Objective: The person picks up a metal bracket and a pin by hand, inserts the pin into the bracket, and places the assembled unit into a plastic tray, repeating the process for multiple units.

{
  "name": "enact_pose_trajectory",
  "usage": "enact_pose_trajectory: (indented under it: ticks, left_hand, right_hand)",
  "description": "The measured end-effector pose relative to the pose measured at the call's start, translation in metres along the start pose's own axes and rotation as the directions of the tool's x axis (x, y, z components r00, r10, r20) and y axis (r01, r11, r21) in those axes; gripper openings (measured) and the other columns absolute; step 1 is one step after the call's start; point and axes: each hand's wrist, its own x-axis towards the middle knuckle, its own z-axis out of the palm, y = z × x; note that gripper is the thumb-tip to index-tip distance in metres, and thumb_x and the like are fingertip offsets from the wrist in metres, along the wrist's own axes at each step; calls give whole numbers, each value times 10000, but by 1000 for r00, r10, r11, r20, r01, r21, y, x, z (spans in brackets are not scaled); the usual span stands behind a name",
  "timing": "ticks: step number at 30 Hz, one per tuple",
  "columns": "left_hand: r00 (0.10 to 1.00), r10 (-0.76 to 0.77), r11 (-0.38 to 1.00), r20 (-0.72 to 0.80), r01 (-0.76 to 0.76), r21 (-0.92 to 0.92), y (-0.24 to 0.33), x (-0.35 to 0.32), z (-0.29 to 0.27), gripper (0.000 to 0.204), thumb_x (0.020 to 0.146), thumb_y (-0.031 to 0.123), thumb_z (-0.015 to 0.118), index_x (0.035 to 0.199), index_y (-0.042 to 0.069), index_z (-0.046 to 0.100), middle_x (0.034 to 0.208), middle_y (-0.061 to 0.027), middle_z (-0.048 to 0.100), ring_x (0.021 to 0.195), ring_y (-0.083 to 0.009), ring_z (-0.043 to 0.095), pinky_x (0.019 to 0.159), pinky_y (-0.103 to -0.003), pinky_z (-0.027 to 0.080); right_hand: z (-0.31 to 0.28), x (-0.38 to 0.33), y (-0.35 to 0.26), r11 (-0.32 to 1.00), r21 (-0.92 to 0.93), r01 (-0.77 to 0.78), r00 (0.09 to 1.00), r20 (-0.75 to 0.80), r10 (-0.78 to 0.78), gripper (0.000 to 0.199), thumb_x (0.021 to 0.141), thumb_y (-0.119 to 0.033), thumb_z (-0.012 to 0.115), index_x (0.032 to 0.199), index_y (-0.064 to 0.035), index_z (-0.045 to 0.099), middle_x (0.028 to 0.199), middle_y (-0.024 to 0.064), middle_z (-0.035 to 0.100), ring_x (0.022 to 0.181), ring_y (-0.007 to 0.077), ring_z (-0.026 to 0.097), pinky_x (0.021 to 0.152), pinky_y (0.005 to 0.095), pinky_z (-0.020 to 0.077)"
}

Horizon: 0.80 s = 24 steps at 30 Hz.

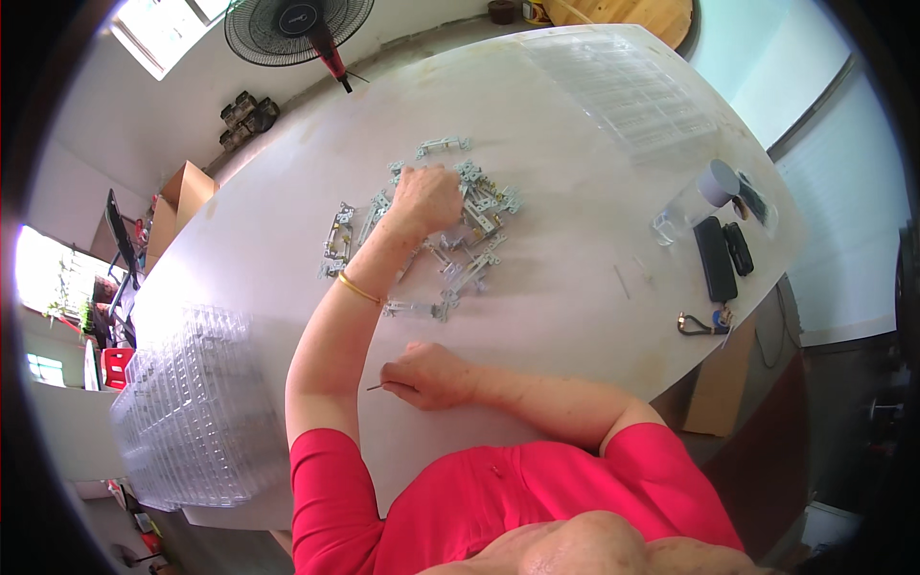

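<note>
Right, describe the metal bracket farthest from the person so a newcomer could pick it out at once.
On the pale table, find the scattered heap of metal brackets at the left hand. Just beyond that hand lies one long, narrow bracket, stretched roughly side to side. Unlike its jumbled neighbours, it lies by itself at the heap's far edge.

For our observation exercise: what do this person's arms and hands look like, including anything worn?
The left hand and right hand are ungloved, the forearms bare below short red sleeves. A thin gold-coloured bangle circles the left one.
</note>
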Motion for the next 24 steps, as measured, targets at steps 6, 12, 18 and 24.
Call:
enact_pose_trajectory:
  ticks: [6, 12, 18, 24]
  left_hand:
    - [962, -58, 997, -269, 69, 31, -28, 56, 21, 237, 844, 102, 558, 1065, 55, 629, 1184, -134, 637, 1186, -314, 568, 966, -471, 427]
    - [971, -120, 992, -206, 125, 10, -37, 79, 30, 290, 901, 161, 528, 1165, 88, 624, 1164, -135, 645, 1163, -327, 575, 1013, -490, 398]
    - [972, -4, 1000, -234, -1, -22, -29, 58, 20, 215, 811, 102, 586, 1012, 77, 656, 1081, -124, 649, 1113, -307, 590, 971, -456, 413]
    - [903, 308, 944, -300, -328, -17, 7, 2, 18, 95, 817, 124, 643, 878, 61, 678, 943, -107, 635, 1002, -302, 579, 967, -435, 399]
  right_hand:
    - [3, 0, -1, 1000, 7, 0, 1000, -22, 0, 76, 883, -151, 607, 838, -99, 573, 667, 113, 586, 636, 375, 573, 689, 449, 456]
    - [7, -1, 3, 999, 33, 6, 998, -61, -4, 75, 862, -133, 617, 842, -97, 554, 663, 104, 587, 637, 371, 576, 689, 449, 457]
    - [7, -1, 2, 1000, 7, 13, 999, -43, -12, 72, 872, -126, 605, 847, -89, 548, 695, 92, 605, 653, 359, 590, 689, 449, 459]
    - [8, -2, 5, 997, -38, 64, 996, -56, -66, 84, 875, -127, 620, 918, -109, 550, 748, 45, 603, 665, 299, 596, 660, 412, 456]
